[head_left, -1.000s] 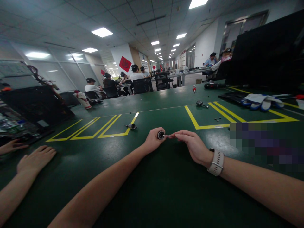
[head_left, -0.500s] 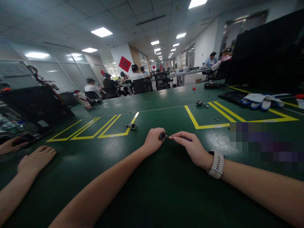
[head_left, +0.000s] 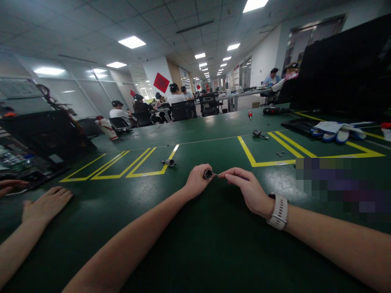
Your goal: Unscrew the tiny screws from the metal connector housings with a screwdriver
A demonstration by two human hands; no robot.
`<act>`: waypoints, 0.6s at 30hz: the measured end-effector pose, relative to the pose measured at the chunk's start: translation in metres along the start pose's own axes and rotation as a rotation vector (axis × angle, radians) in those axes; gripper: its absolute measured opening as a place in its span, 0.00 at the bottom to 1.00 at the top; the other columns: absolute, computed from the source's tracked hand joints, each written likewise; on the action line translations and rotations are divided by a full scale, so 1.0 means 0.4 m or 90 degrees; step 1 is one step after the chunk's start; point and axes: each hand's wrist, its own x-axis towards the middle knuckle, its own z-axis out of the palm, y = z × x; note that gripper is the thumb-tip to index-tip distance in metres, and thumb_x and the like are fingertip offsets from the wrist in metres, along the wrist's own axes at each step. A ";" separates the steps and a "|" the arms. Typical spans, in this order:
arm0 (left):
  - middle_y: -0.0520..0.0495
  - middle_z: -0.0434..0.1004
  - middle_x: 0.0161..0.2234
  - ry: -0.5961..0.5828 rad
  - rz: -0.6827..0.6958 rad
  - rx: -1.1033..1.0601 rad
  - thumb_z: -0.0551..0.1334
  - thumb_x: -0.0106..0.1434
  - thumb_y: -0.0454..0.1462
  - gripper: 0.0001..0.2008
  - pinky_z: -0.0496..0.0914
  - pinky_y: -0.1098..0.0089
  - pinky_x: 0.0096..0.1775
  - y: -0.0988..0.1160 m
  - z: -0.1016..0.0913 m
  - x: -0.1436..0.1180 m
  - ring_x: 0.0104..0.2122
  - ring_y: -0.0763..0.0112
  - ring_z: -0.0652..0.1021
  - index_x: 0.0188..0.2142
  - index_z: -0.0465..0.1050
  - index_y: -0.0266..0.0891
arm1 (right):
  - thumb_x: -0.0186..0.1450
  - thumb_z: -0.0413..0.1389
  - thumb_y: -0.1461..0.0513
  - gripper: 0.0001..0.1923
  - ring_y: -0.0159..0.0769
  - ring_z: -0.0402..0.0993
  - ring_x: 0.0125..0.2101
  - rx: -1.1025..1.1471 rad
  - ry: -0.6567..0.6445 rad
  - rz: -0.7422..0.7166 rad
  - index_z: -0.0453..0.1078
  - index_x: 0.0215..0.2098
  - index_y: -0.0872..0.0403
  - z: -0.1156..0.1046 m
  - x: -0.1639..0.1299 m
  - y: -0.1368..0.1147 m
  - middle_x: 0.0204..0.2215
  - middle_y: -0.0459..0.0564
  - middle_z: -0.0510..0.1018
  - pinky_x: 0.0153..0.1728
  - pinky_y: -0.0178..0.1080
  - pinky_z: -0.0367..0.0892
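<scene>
My left hand [head_left: 197, 181] is closed around a dark metal cylindrical part [head_left: 208, 174], whose round open end faces me and to the right. Most of that part is hidden inside my fist. Between the thumb and fingers of my right hand [head_left: 244, 185] is a thin metal tool [head_left: 217, 175], its tip at the rim of the cylinder. Whether the tip touches is too small to tell. A similar metal part with a shaft [head_left: 170, 162] lies to the left on yellow tape, and another [head_left: 259, 134] lies farther back on the right.
Several small dark pieces [head_left: 279, 154] lie on the green table [head_left: 195, 260] inside the right taped area. White-and-blue gloves [head_left: 334, 132], a red-handled tool [head_left: 250, 115] and a dark power tool [head_left: 276, 110] are farther back. A co-worker's hand [head_left: 47, 205] rests at left.
The cylinder's open end has turned slightly more toward me, and the thin tool has shifted a little at its rim. At the far left, the co-worker's other hand has moved back slightly.
</scene>
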 end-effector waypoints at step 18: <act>0.55 0.65 0.23 0.000 -0.005 -0.057 0.60 0.54 0.33 0.04 0.60 0.74 0.28 -0.009 0.001 0.000 0.25 0.75 0.67 0.25 0.65 0.36 | 0.55 0.57 0.60 0.06 0.41 0.70 0.39 0.140 -0.007 0.081 0.75 0.27 0.53 -0.001 0.009 -0.003 0.32 0.50 0.78 0.40 0.43 0.60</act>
